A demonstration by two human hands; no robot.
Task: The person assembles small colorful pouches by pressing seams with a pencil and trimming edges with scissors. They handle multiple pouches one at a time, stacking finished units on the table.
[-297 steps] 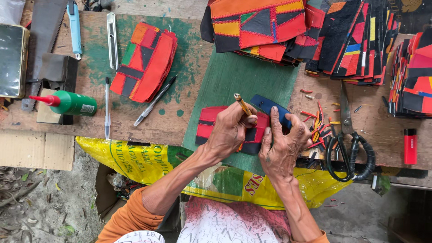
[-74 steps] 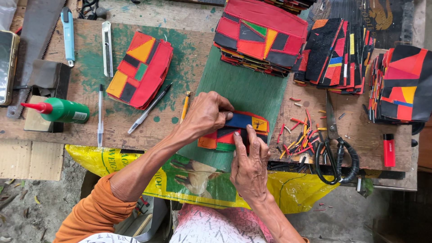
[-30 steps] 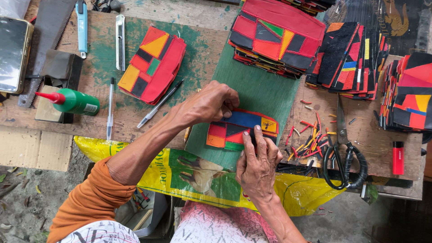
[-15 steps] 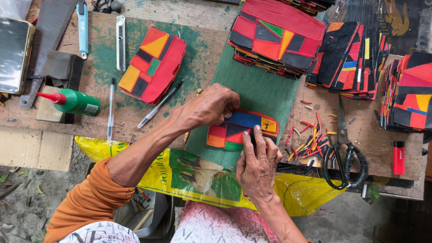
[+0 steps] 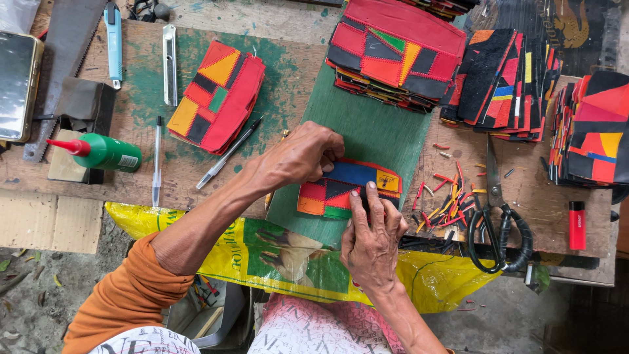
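Observation:
A small patchwork piece (image 5: 350, 189) of red, blue, orange, green and yellow panels lies on a dark green cutting board (image 5: 373, 131) in the middle of the wooden bench. My left hand (image 5: 303, 155) rests curled over its upper left edge, fingers pinching the edge; whether it holds a tool is hidden. My right hand (image 5: 371, 237) presses flat on the lower right of the piece, fingers spread over it.
Stacks of patchwork pieces sit at the back (image 5: 393, 52), right (image 5: 504, 85) and far right (image 5: 593, 131), one more at left (image 5: 216, 97). Scissors (image 5: 498, 216), offcut strips (image 5: 445, 203), a red lighter (image 5: 576, 225), pens (image 5: 227, 154), a green glue bottle (image 5: 101, 152), cutters and a saw (image 5: 62, 59) lie around.
The patchwork piece was brought flat onto the green board and both hands settled on it. Over the last second the hands barely moved; the left fingers shifted slightly along the top edge.

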